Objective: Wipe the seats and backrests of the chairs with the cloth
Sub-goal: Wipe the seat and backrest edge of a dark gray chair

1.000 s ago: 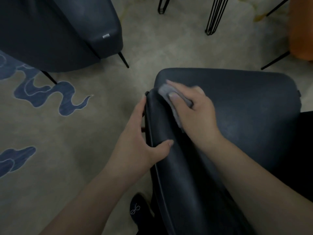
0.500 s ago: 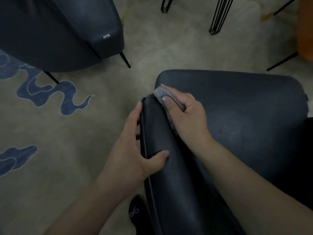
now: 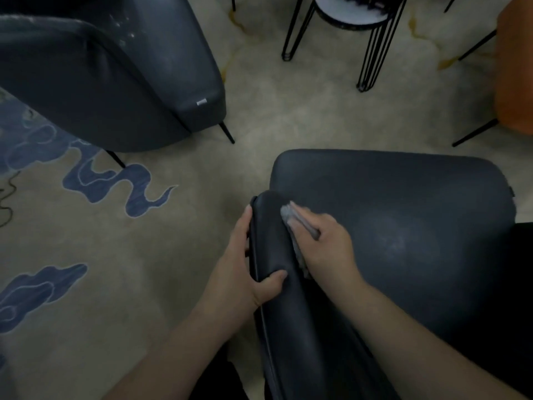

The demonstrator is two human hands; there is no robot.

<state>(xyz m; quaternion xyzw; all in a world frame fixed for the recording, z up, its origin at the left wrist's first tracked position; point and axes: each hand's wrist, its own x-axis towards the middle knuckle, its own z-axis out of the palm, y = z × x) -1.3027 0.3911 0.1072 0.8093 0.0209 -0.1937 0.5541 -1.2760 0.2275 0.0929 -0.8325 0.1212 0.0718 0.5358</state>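
Observation:
A dark leather chair stands right below me, its seat (image 3: pixel 403 220) spreading to the right and its backrest (image 3: pixel 277 255) running from the centre down to the bottom edge. My left hand (image 3: pixel 245 272) grips the backrest's outer rim, thumb over the top. My right hand (image 3: pixel 326 246) presses a grey cloth (image 3: pixel 288 215) against the inner face of the backrest near its upper end. Most of the cloth is hidden under my fingers.
A second dark chair (image 3: pixel 115 76) stands at the upper left on a beige carpet with blue swirls (image 3: pixel 109 180). A round stool with thin black legs (image 3: pixel 369 47) is at the top, an orange chair (image 3: pixel 516 76) at the right edge.
My view has tilted up, so the stool at the top shows now. My right hand with the cloth has slid slightly along the backrest's inner face. My left hand keeps its grip.

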